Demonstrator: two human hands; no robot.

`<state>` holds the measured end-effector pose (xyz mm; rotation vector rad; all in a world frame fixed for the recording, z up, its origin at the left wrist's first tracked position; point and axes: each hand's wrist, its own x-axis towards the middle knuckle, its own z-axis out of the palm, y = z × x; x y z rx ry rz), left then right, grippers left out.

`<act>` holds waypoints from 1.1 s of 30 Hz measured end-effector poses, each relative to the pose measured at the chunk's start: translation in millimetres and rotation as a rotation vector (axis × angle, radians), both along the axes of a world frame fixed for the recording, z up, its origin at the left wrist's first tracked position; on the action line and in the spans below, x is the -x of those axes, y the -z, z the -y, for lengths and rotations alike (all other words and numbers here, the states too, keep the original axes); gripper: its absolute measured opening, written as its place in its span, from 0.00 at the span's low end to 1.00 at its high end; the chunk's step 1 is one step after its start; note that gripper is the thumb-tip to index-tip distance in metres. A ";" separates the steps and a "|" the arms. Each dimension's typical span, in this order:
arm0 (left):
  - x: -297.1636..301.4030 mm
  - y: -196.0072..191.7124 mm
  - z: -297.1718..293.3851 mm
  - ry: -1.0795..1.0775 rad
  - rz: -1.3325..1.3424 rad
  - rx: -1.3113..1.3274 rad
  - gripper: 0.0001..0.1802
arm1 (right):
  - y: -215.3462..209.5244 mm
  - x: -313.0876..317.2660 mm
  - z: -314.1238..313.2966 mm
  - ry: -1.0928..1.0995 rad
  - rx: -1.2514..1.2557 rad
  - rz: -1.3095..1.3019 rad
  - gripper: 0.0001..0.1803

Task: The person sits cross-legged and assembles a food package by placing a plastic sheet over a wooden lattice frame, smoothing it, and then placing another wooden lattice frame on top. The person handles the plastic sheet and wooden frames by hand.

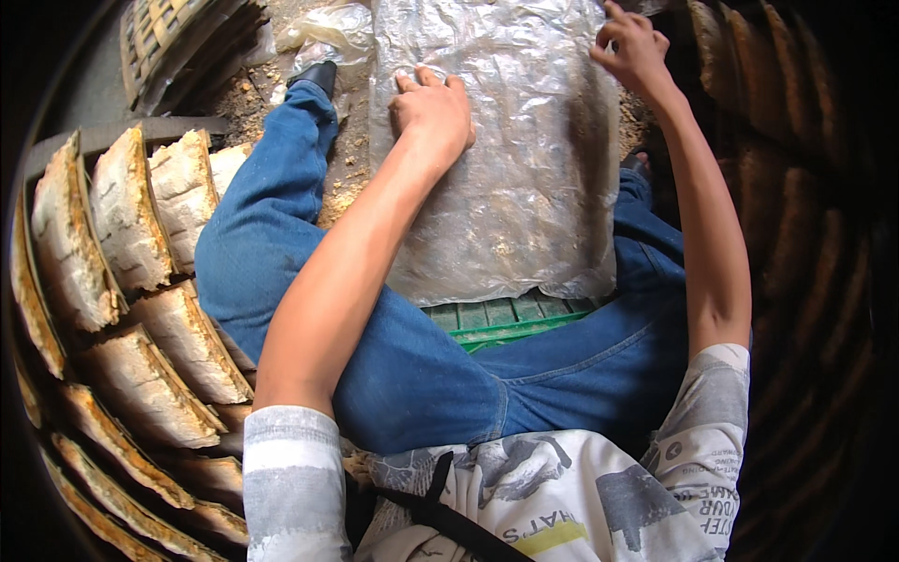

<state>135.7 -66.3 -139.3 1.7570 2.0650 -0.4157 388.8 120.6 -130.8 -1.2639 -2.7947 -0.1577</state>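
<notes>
A crinkled clear plastic sheet (510, 178) lies spread over a flat block that rests on a green plastic crate (496, 323) between my knees. My left hand (433, 112) lies flat on the sheet near its left edge, fingers pressed down. My right hand (635, 49) is at the sheet's far right corner, fingers bent and pinching the plastic's edge. Brownish crumbs show under the sheet.
Rows of pale, crusted blocks in thin wooden frames (122, 225) stand on edge at my left. More brown-edged frames (796, 187) curve along the dark right side. A woven bamboo tray (164, 37) and crumpled plastic (328, 28) lie at the top, on ground strewn with sawdust.
</notes>
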 end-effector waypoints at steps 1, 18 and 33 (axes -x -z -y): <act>-0.3 -0.7 -0.8 0.022 -0.033 0.003 0.38 | -17.0 -2.1 17.0 -0.051 0.057 0.044 0.08; -75.6 -14.2 70.6 0.666 0.217 -0.180 0.42 | -14.8 -52.4 141.2 -0.030 0.397 0.084 0.11; -78.7 0.1 85.2 0.724 0.246 -0.026 0.43 | -8.1 -47.4 113.3 0.012 0.295 0.059 0.44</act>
